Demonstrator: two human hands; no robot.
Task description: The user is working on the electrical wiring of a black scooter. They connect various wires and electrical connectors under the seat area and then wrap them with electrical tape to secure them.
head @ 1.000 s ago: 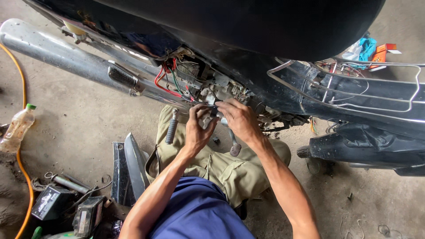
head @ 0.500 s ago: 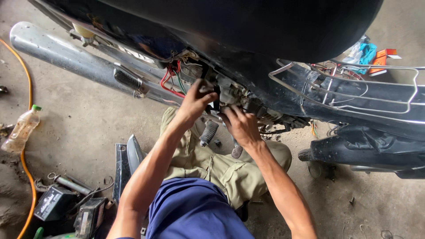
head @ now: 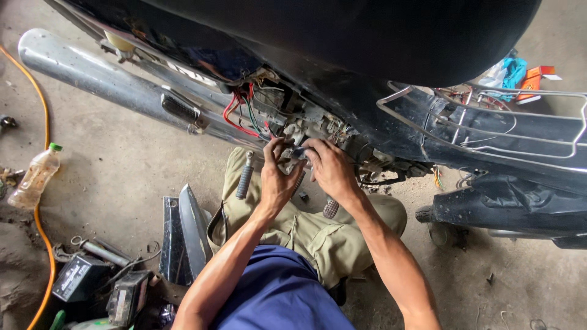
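I crouch beside a black motorcycle [head: 367, 36] with its engine and wiring exposed. My left hand [head: 276, 177] and my right hand [head: 330, 170] meet just below the engine parts [head: 299, 119]. The fingers of both hands are curled onto a small grey part [head: 298, 153] held between them. Red and green wires [head: 237, 115] hang just above and left of my left hand. A ribbed footpeg [head: 244, 176] stands left of my left wrist. A second footpeg [head: 331, 208] shows under my right wrist.
A long chrome exhaust pipe [head: 92, 70] runs across the upper left. A plastic bottle [head: 36, 177] and an orange hose [head: 41, 116] lie at the left. A removed black panel [head: 186, 232], two black batteries [head: 79, 278] and loose tools sit lower left. A wire rack [head: 489, 119] is at the right.
Both hands have dropped a little from inside the engine area toward me, still close together on the small part. The view has shifted slightly.
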